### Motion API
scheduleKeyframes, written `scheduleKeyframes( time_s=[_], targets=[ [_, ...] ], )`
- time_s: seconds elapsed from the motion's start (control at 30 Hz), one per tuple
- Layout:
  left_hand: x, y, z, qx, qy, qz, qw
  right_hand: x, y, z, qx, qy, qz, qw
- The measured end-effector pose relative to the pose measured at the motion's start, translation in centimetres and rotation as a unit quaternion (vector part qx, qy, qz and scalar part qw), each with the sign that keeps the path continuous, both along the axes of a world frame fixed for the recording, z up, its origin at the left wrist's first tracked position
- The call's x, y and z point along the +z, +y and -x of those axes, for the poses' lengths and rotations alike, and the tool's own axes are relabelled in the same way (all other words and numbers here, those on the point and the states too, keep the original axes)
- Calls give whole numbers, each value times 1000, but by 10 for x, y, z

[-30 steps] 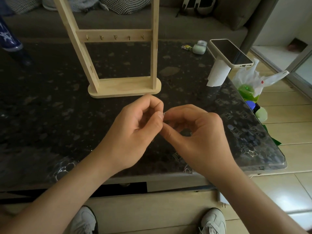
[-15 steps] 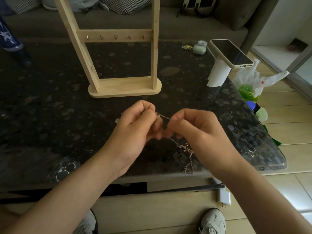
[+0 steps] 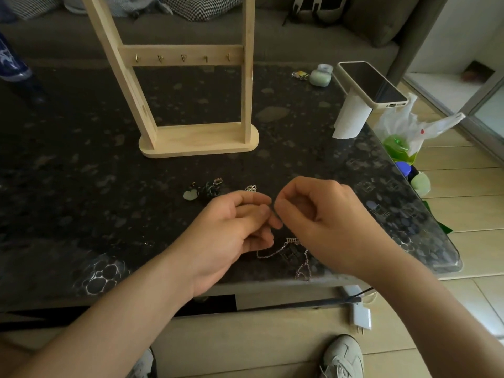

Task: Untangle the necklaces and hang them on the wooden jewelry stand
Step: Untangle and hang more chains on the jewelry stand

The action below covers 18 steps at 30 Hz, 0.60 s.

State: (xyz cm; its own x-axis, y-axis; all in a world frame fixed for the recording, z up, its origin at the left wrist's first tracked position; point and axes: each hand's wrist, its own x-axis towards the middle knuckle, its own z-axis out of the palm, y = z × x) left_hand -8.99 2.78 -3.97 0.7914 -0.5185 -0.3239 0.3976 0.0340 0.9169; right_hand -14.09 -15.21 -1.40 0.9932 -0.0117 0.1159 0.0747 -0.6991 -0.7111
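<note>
Left hand (image 3: 231, 227) and right hand (image 3: 324, 222) pinch a silver chain (image 3: 275, 252) in front of the wooden stand (image 3: 199, 137) — a dark tangle (image 3: 208, 189) lies between them and its base.

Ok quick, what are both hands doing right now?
Left hand: pinching the silver necklace chain.
Right hand: pinching the same chain, right beside the left.
</note>
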Motion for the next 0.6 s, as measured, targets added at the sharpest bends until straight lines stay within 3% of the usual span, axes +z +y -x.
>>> scheduleKeyframes(
  time_s=[0.3, 0.6],
  targets=[
    [4, 0, 3, 36, 67, 63, 995, 3, -4, -1, 5, -119, 53, 991],
    [4, 1, 1, 47, 160, 127, 978, 8, -8, 0, 35, -152, 105, 982]
  ],
)
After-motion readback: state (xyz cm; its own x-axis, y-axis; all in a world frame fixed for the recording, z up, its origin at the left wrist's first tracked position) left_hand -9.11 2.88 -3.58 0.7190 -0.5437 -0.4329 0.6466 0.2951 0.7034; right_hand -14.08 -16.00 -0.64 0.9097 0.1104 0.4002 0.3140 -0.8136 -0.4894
